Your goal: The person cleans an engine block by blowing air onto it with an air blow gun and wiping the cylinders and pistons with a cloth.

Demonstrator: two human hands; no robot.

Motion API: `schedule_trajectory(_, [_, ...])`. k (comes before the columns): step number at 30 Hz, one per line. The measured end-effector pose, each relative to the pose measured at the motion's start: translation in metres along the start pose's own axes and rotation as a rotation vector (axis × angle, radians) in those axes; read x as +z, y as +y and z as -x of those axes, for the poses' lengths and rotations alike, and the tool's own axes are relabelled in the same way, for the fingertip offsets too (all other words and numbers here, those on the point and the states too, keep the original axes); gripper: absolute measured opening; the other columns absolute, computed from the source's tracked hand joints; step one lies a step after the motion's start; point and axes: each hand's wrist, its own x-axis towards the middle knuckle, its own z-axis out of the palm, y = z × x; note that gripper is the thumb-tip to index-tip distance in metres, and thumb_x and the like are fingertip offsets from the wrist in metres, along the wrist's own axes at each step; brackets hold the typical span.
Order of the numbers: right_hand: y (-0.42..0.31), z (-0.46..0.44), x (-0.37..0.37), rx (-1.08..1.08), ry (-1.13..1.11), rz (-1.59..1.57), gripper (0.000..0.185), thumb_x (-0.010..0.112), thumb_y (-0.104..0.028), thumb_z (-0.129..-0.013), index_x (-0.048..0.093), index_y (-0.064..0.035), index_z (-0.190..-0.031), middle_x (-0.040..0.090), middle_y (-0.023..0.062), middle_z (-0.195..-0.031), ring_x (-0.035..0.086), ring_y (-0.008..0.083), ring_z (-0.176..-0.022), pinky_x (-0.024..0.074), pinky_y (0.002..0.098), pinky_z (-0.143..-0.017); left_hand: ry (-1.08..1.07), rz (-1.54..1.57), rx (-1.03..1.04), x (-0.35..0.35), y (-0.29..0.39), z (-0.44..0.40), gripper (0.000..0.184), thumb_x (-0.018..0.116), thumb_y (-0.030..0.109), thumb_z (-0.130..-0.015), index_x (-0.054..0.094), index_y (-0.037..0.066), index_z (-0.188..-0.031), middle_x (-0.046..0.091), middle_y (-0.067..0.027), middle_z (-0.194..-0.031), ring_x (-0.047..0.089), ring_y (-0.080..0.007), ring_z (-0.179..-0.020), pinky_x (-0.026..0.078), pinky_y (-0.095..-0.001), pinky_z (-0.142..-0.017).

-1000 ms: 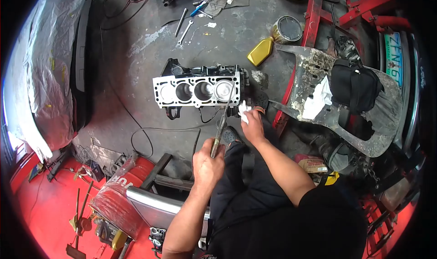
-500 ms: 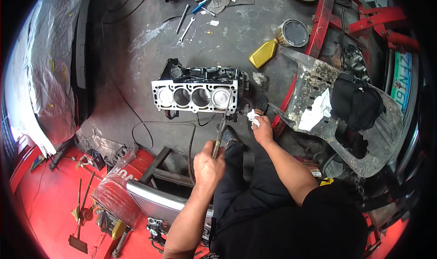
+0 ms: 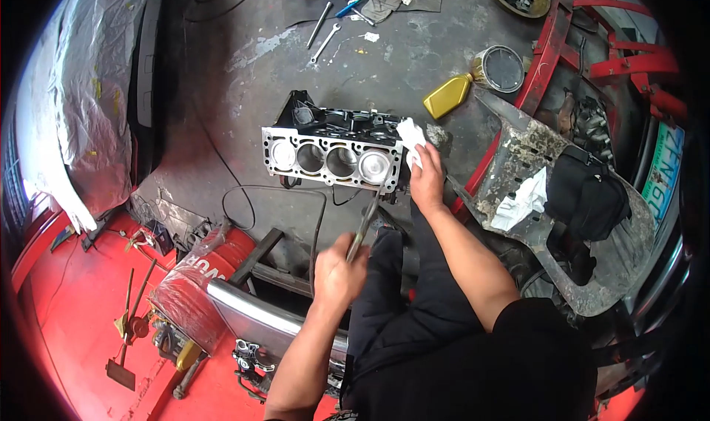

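Observation:
An engine block [image 3: 325, 158] lies on the floor ahead of me, its flat face with a row of cylinder bores turned toward me. My left hand [image 3: 340, 273] is closed around a long, thin metal tool [image 3: 367, 223], which looks like an air blow gun. Its tip points up at the block's lower right corner; whether it touches cannot be made out. My right hand [image 3: 427, 178] grips a crumpled white rag [image 3: 411, 136] at the right end of the block. A dark hose [image 3: 319, 232] runs close by my left hand.
A gold oil bottle [image 3: 447, 97] and a round can [image 3: 499, 69] stand beyond the block, right. Wrenches [image 3: 325, 43] lie on the floor ahead. A worn metal panel [image 3: 536, 141] carries a black bag [image 3: 588, 192] and white paper. A red frame [image 3: 547, 51] borders the right.
My right hand has moved up and forward with the white rag, from below the block's right end to its upper right corner. The view has shifted slightly; my left hand keeps its hold.

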Motion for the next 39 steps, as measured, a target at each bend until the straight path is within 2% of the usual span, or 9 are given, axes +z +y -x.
schedule_trajectory(5, [-0.004, -0.029, 0.034, -0.123, -0.167, 0.062, 0.04, 0.062, 0.0, -0.083, 0.062, -0.004, -0.122, 0.058, 0.0144, -0.129, 0.051, 0.0339, -0.125, 0.0438, 0.0412, -0.105, 0.093, 0.13, -0.029, -0.005, -0.032, 0.042, 0.02, 0.073, 0.014, -0.086, 0.066, 0.0, -0.099, 0.067, -0.0202, -0.079, 0.07, -0.0289, -0.073, 0.051, -0.038, -0.066])
schedule_trajectory(9, [-0.003, -0.025, 0.04, -0.261, -0.317, 0.256, 0.037, 0.066, -0.004, -0.077, 0.067, -0.0038, -0.114, 0.06, 0.0101, -0.124, 0.049, 0.0287, -0.123, 0.0412, 0.0413, -0.104, 0.07, 0.034, -0.215, -0.008, -0.039, 0.03, 0.017, 0.073, 0.012, -0.086, 0.065, -0.001, -0.094, 0.065, -0.0188, -0.073, 0.062, -0.0284, -0.062, 0.048, -0.0351, -0.062])
schedule_trajectory(17, [0.004, 0.005, 0.072, -0.486, -0.375, 0.254, 0.03, 0.062, -0.005, -0.079, 0.07, -0.0058, -0.108, 0.058, 0.0084, -0.12, 0.049, 0.029, -0.121, 0.0397, 0.0428, -0.105, 0.22, 0.272, -0.122, -0.006, -0.078, 0.048, 0.015, 0.074, 0.01, -0.086, 0.067, 0.001, -0.095, 0.064, -0.0067, -0.068, 0.057, -0.0099, -0.061, 0.047, -0.0288, -0.059])
schedule_trajectory(24, [-0.023, 0.048, 0.081, -0.31, -0.44, 0.229, 0.029, 0.064, 0.0, -0.074, 0.07, -0.0059, -0.102, 0.06, 0.0103, -0.114, 0.051, 0.0308, -0.116, 0.0441, 0.0451, -0.099, 0.174, 0.274, -0.14, -0.016, -0.133, 0.027, 0.02, 0.073, 0.014, -0.086, 0.066, 0.001, -0.099, 0.064, -0.0119, -0.069, 0.059, -0.0181, -0.06, 0.048, -0.0339, -0.06])
schedule_trajectory(26, [-0.025, 0.072, 0.052, -0.351, -0.987, 0.576, 0.026, 0.063, 0.0, -0.074, 0.07, -0.0039, -0.099, 0.061, 0.0115, -0.112, 0.054, 0.034, -0.113, 0.0442, 0.0461, -0.099, 0.163, 0.198, -0.037, -0.015, -0.14, -0.002, 0.025, 0.072, 0.017, -0.084, 0.065, 0.001, -0.103, 0.067, -0.022, -0.08, 0.066, -0.0384, -0.075, 0.051, -0.0424, -0.07])
schedule_trajectory(28, [-0.027, 0.113, 0.011, -0.191, -1.201, 0.596, 0.022, 0.063, -0.003, -0.075, 0.071, -0.005, -0.095, 0.062, 0.0136, -0.108, 0.057, 0.0372, -0.108, 0.0456, 0.0472, -0.097, 0.088, 0.023, -0.094, -0.015, -0.144, -0.028, 0.025, 0.069, 0.022, -0.086, 0.066, 0.004, -0.103, 0.069, -0.0232, -0.09, 0.066, -0.0427, -0.089, 0.051, -0.0477, -0.078])
schedule_trajectory(30, [-0.001, 0.165, -0.038, -0.179, -1.017, 0.513, 0.02, 0.063, -0.004, -0.075, 0.072, -0.0068, -0.093, 0.062, 0.0153, -0.103, 0.058, 0.0385, -0.106, 0.0484, 0.0466, -0.092, 0.117, -0.004, -0.014, -0.015, -0.151, -0.042, 0.021, 0.065, 0.022, -0.087, 0.065, 0.005, -0.099, 0.069, -0.0249, -0.087, 0.067, -0.0449, -0.089, 0.052, -0.0514, -0.08])
schedule_trajectory(36, [-0.007, 0.277, -0.176, 0.465, -0.444, 0.555, 0.023, 0.063, -0.004, -0.074, 0.073, -0.0087, -0.094, 0.065, 0.0174, -0.103, 0.062, 0.0392, -0.101, 0.0483, 0.0411, -0.093, 0.071, 0.02, 0.069, -0.019, -0.157, -0.068, 0.02, 0.064, 0.025, -0.088, 0.066, 0.007, -0.095, 0.07, -0.0227, -0.093, 0.067, -0.0428, -0.092, 0.052, -0.0515, -0.082])
schedule_trajectory(39, [0.008, 0.343, -0.212, 0.522, -0.438, 0.684, 0.024, 0.063, -0.007, -0.08, 0.073, -0.0078, -0.102, 0.07, 0.0205, -0.101, 0.067, 0.0366, -0.097, 0.0505, 0.0395, -0.088, -0.018, -0.029, 0.171, -0.024, -0.164, -0.079, 0.019, 0.061, 0.019, -0.087, 0.066, 0.003, -0.097, 0.071, -0.0236, -0.09, 0.069, -0.0426, -0.09, 0.054, -0.0505, -0.084])
